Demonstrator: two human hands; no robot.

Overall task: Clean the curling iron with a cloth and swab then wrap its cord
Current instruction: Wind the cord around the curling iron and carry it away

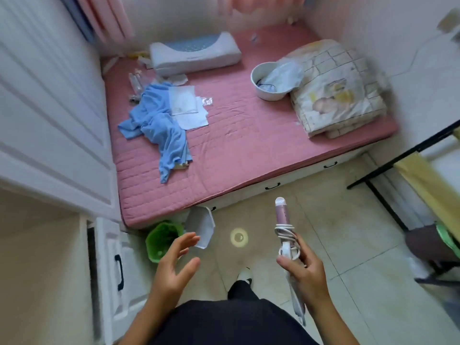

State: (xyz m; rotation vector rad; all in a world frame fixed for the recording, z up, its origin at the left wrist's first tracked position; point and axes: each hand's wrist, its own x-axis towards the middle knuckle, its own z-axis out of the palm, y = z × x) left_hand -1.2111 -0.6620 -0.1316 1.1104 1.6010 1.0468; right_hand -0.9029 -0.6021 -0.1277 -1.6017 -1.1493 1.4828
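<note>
My right hand (305, 275) grips a pink and white curling iron (282, 212) upright over the tiled floor. Its white cord (286, 234) is coiled around the barrel just above my fingers. My left hand (174, 262) hovers beside it with fingers relaxed and holds nothing. A blue cloth (156, 123) lies crumpled on the pink bed (236, 145), next to white sheets of paper (189, 113). I see no swab that I can make out.
A green waste bin (161, 241) with a white sheet (201, 225) stands at the bed's foot. A white bowl (268, 80), folded quilt (336, 88) and pillow (194, 53) lie on the bed. White cabinets (49, 95) stand left, a black rack (398, 165) right.
</note>
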